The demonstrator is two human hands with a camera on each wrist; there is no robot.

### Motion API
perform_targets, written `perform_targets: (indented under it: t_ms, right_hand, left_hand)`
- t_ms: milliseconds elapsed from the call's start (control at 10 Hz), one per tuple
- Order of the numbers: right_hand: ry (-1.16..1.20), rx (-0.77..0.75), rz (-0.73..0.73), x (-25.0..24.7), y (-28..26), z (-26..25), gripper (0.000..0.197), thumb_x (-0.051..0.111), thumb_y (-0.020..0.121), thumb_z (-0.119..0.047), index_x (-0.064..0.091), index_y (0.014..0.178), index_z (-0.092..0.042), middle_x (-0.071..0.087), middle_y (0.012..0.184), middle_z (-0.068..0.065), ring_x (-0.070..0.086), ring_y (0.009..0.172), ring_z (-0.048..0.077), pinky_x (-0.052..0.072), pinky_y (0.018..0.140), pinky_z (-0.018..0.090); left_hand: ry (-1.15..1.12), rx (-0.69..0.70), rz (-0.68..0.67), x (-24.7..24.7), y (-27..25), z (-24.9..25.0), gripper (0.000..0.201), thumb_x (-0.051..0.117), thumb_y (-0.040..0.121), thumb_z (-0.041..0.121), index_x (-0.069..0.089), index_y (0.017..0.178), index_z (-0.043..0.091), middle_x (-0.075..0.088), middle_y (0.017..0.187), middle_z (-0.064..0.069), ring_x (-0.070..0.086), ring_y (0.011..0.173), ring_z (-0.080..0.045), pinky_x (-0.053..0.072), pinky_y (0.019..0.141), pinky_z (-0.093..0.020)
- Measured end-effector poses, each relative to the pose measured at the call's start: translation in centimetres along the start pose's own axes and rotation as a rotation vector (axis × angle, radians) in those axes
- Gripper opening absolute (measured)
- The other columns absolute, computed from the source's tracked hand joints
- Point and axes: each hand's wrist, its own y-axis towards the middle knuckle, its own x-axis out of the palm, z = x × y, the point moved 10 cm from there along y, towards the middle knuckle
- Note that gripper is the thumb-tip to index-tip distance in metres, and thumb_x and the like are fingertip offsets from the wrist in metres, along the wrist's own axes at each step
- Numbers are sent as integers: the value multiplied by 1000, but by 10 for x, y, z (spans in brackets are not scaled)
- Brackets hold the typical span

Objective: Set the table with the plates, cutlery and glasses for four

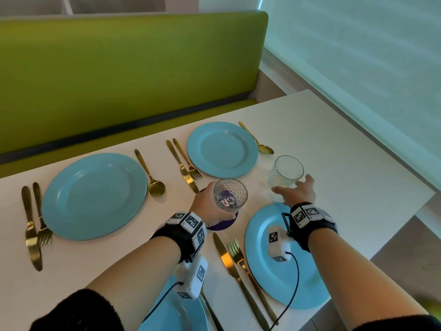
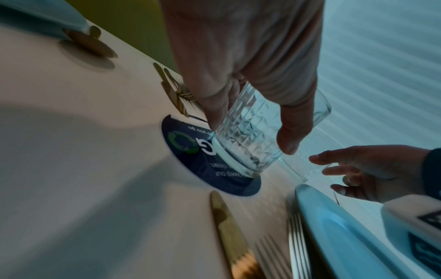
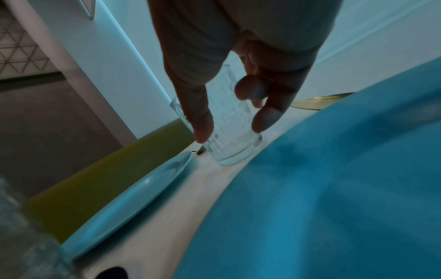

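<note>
My left hand (image 1: 210,199) grips a patterned clear glass (image 1: 230,193) just over a dark round coaster (image 1: 222,224) at the table's middle. In the left wrist view this glass (image 2: 248,136) is tilted, its base at the coaster (image 2: 190,151). A second glass (image 1: 286,172) stands on the table to the right. My right hand (image 1: 296,192) is right behind it with fingers spread and loose, not closed on it; the right wrist view shows this glass (image 3: 231,143) between thumb and fingers (image 3: 264,120). Blue plates lie far left (image 1: 94,195), far right (image 1: 222,149), near right (image 1: 267,278) and near left (image 1: 181,314).
Gold cutlery lies by the plates: a knife and fork (image 1: 33,225) at far left, a spoon (image 1: 150,173), another knife and fork (image 1: 186,166), a spoon (image 1: 257,139), and a near knife and fork (image 1: 238,266). A green bench (image 1: 119,68) runs behind the white table (image 1: 358,163).
</note>
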Motion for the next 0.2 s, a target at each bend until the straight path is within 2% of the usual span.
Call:
perform_targets:
  t_ms: [200]
  right_hand:
    - [-6,-59,23,-9,-14,-6,109,85,63,-21,16,147,-24,50,138,9,56,117,33,49,97,47]
  left_hand:
    - [1,-5,-22,-4,-6,-5,96,87,60,20,33,139,19,49,138,-3,47,126,-22,40,97,-27]
